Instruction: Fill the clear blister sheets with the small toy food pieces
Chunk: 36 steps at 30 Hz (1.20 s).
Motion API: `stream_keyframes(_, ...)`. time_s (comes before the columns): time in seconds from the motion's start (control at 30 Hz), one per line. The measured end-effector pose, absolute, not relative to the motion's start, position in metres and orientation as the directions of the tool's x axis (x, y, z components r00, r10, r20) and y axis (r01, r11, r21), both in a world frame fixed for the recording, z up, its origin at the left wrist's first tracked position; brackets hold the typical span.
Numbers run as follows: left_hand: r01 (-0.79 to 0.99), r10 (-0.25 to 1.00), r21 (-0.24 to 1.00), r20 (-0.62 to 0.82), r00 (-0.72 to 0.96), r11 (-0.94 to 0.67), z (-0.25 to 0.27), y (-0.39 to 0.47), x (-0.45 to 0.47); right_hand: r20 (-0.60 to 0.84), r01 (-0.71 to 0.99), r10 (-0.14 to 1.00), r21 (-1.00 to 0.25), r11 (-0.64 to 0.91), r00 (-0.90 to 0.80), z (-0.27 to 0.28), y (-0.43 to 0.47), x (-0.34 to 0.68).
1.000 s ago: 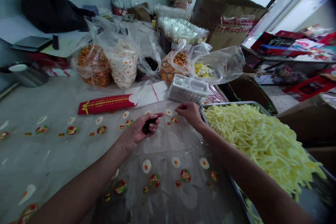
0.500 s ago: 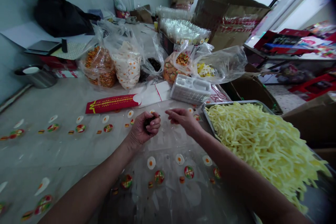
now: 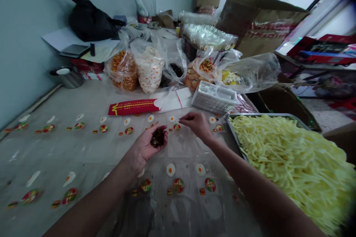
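A clump of small dark brown pieces [image 3: 158, 137] lies in the cupped palm of my left hand [image 3: 146, 143], fingers curled around it. To its right, above the table, my right hand [image 3: 198, 125] pinches with thumb and forefinger; a tiny dark piece seems to show at the tips. Below both hands, rows of small fried-egg pieces [image 3: 170, 170], pizza rounds [image 3: 178, 185] and mini burgers [image 3: 169, 192] lie on clear plastic [image 3: 183, 148]. More dark pieces sit in an open plastic bag [image 3: 176, 69] behind.
A metal tray [image 3: 236, 137] heaped with pale yellow fries [image 3: 289, 155] stands on the right. Behind my hands are a red fries carton [image 3: 133, 106], a white plastic tray stack [image 3: 214, 98] and several filled bags [image 3: 150, 70]. A large cardboard box [image 3: 258, 29] stands farther back.
My left hand has opened upward, showing the dark clump in its palm. My right hand stays pinched and has shifted slightly right in view. The whole view has swung a little left.
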State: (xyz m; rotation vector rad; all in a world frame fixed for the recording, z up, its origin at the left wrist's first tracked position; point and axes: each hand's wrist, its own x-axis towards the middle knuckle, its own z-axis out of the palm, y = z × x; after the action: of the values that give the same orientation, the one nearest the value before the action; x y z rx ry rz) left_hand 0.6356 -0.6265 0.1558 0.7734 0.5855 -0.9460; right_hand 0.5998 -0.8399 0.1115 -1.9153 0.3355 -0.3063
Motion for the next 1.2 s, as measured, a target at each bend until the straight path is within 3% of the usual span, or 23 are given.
stream_keyframes(0.1,0.848,-0.478,0.327,-0.714,0.511,0.417,0.160,-0.617,0.644,0.094,-0.101,-0.299,-0.812,-0.575,0.950,0.104,-0.846,0.630)
stream_keyframes(0.17,0.842,-0.513,0.314,-0.682,0.522,0.439,0.160,-0.613,0.648,0.092,-0.099,-0.269,-0.781,-0.617,0.959,0.098,-0.848,0.643)
stream_keyframes(0.43,0.865,-0.572,0.291,-0.657,0.492,0.409,0.156,-0.601,0.647,0.039,-0.065,-0.221,-0.892,-0.448,0.975,0.119,-0.836,0.624)
stream_keyframes(0.5,0.863,-0.580,0.296,-0.646,0.496,0.409,0.155,-0.600,0.644,0.098,0.029,-0.121,-0.878,-0.477,0.988,0.135,-0.818,0.613)
stream_keyframes(0.6,0.847,-0.565,0.316,-0.637,0.524,0.427,0.150,-0.600,0.640,0.180,0.188,0.077,-0.750,-0.634,0.981,0.151,-0.789,0.601)
stream_keyframes(0.67,0.840,-0.552,0.335,-0.639,0.536,0.427,0.146,-0.599,0.638,0.196,0.230,0.129,-0.680,-0.697,0.972,0.155,-0.775,0.596)
stream_keyframes(0.73,0.839,-0.547,0.350,-0.641,0.539,0.417,0.145,-0.596,0.636,0.174,0.201,0.108,-0.731,-0.652,0.979,0.153,-0.768,0.594)
stream_keyframes(0.87,0.842,-0.516,0.375,-0.669,0.535,0.387,0.147,-0.586,0.634,-0.036,-0.025,0.034,-0.953,-0.302,0.999,0.144,-0.770,0.597)
stream_keyframes(0.97,0.845,-0.499,0.387,-0.685,0.531,0.369,0.150,-0.574,0.638,-0.133,-0.140,-0.063,-0.984,-0.114,0.989,0.137,-0.779,0.610)
stream_keyframes(1.07,0.832,-0.488,0.394,-0.677,0.551,0.391,0.149,-0.562,0.648,-0.148,-0.160,-0.106,-0.980,-0.118,0.983,0.133,-0.782,0.627)
stream_keyframes(1.2,0.829,-0.504,0.390,-0.662,0.555,0.401,0.143,-0.556,0.663,-0.058,-0.056,-0.001,-0.956,-0.289,0.998,0.129,-0.773,0.640)
